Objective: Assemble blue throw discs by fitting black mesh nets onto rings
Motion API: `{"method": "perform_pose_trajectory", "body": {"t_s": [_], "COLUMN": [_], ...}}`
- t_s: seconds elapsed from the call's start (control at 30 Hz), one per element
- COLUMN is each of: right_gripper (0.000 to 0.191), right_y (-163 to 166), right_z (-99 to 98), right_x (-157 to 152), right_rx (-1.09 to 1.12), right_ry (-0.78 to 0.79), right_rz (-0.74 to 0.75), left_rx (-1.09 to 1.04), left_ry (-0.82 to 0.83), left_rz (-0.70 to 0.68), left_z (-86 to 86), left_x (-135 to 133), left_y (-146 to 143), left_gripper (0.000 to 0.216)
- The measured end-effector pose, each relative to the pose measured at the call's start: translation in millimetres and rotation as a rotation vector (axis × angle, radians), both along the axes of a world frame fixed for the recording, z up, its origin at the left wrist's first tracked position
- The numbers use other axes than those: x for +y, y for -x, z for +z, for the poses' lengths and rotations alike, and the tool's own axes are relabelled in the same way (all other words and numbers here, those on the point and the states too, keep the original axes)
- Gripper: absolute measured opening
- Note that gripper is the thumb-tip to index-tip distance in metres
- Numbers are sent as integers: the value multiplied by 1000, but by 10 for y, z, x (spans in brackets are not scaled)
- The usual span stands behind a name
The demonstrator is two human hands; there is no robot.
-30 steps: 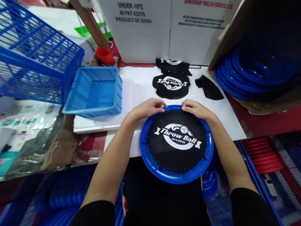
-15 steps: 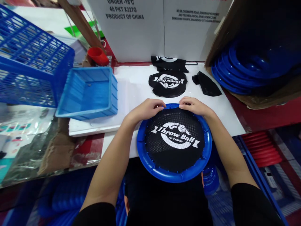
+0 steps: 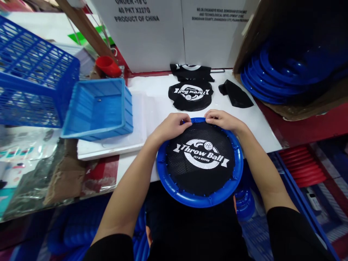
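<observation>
A round blue plastic ring [image 3: 187, 197] lies half on the white work surface, its near side over my lap. Black mesh fabric [image 3: 201, 181] printed "Throw Ball" spans its middle, fixed on small pegs around the inside. My left hand [image 3: 175, 125] is closed on the far rim, left of centre, thumb pressing at the mesh edge. Just to the right of it, my right hand [image 3: 220, 119] grips the same rim with fingers bent. Beyond them lies a loose printed mesh disc [image 3: 190, 103], with another folded mesh piece [image 3: 194, 74] behind it.
A light blue bin [image 3: 103, 108] stands at left beside a blue slatted basket [image 3: 35, 72] and a red cup [image 3: 108, 66]. On the right, a carton holds stacked blue rings [image 3: 261, 87]. A crumpled black mesh piece [image 3: 236, 95] lies near it. White cartons [image 3: 152, 43] form the back.
The view has shifted slightly. Both hands stay at the ring's far rim, with only small finger movements along the mesh edge.
</observation>
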State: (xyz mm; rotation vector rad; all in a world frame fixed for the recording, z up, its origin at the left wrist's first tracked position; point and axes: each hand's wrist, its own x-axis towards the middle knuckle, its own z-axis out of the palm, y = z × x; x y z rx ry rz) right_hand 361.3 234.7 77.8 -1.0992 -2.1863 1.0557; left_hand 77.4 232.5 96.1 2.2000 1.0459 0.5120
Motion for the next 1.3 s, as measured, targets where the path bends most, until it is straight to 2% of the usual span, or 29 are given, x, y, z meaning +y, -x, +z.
{"method": "perform_pose_trajectory", "body": {"t_s": [0.17,0.67,0.8,1.07,1.3], "right_gripper": [30,30,27,26,16], "right_y": [38,28,34,83,64], "right_z": [-14,-51,-56,-37,-23], "right_x": [-16,1,1,-42,-61], "right_rx": [-10,-3,-34,-61,-13], "right_ry": [-29,-38,-116,-160,-86], "right_rz": [-41,-20,-12,-65,-62], "left_rx": [7,-63,-30,-14,-18], "left_ry": [58,189,172,168,148], "left_rz": [55,106,120,144,151], "left_z": [5,-4,7,23,13], "left_x": [-18,14,2,-13,-17], "left_y": [-31,-11,-34,-55,-70], "left_gripper": [14,11,10,10,10]}}
